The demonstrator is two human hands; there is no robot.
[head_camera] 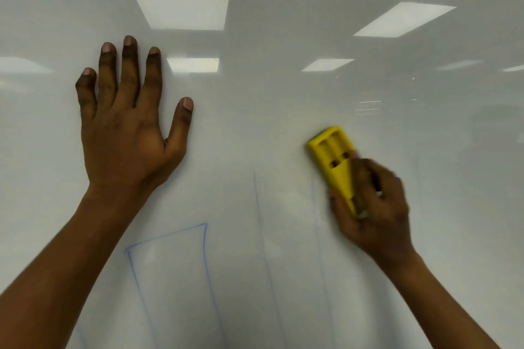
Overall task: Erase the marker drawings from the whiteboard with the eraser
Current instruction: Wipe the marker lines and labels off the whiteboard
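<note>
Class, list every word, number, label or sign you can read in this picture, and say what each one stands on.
None can be read.
The whiteboard carries only blue marker lines, no letters or digits.
The eraser in the right hand shows no label; it is slightly blurred.

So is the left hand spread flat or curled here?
Spread. The left hand lies against the whiteboard with fingers straight and splayed, holding nothing.

Left hand [124, 136] lies flat on whiteboard [255, 110]; board beside it seems open.
</note>
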